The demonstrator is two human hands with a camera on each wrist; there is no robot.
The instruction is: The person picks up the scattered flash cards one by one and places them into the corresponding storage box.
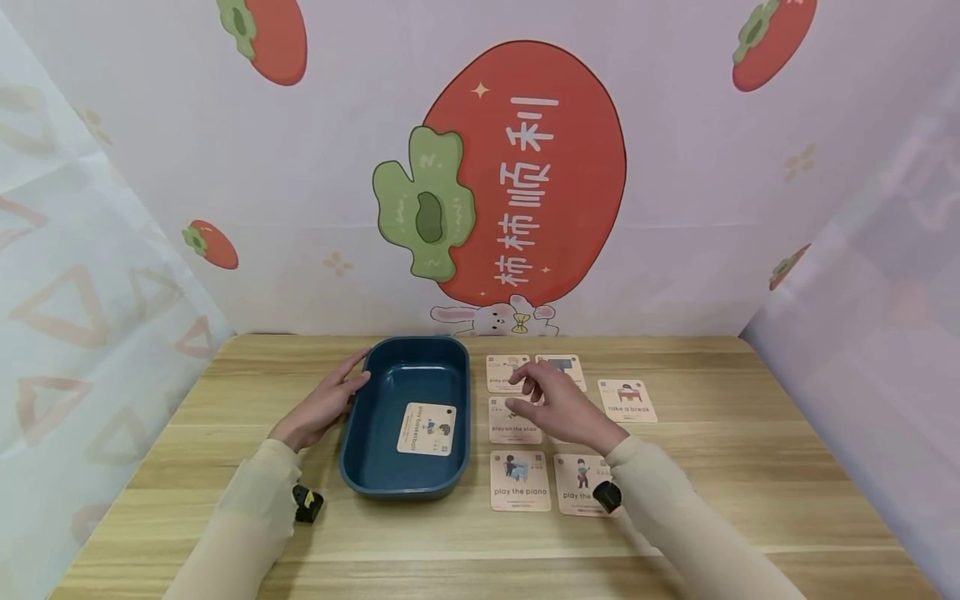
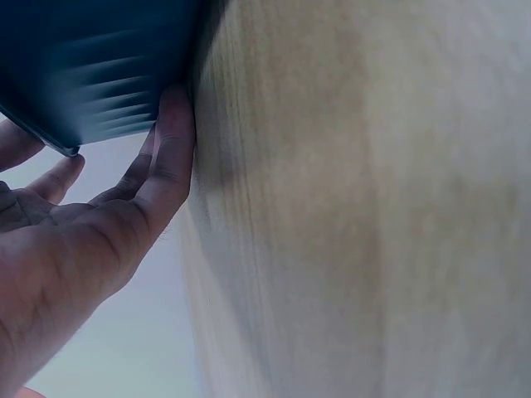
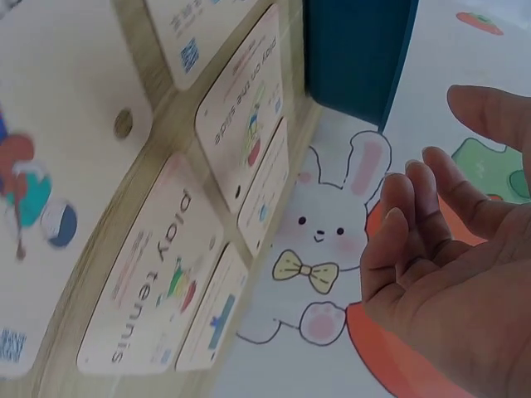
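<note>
A person's right grip point(image 1: 562, 407), fingers loosely bent and holding nothing, hovers above small cream, square picture cards point(image 1: 520, 492) on a wood-grain counter point(image 1: 750, 467). To its left sits a dark-blue, rounded-rectangular tray point(image 1: 375, 450), long axis pointing away from the person. The nearer left grip point(image 1: 330, 402), fingers parted, touches its outer wall. One "play basketball" card point(image 1: 426, 431) lies inside.

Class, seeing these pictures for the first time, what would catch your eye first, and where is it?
The huge red fruit printed on the backdrop behind the table probably comes first. Next is the dark blue tray, left of the loose cards, a basketball card inside and the left hand touching its side. The right hand, poised above the cards, follows.
</note>
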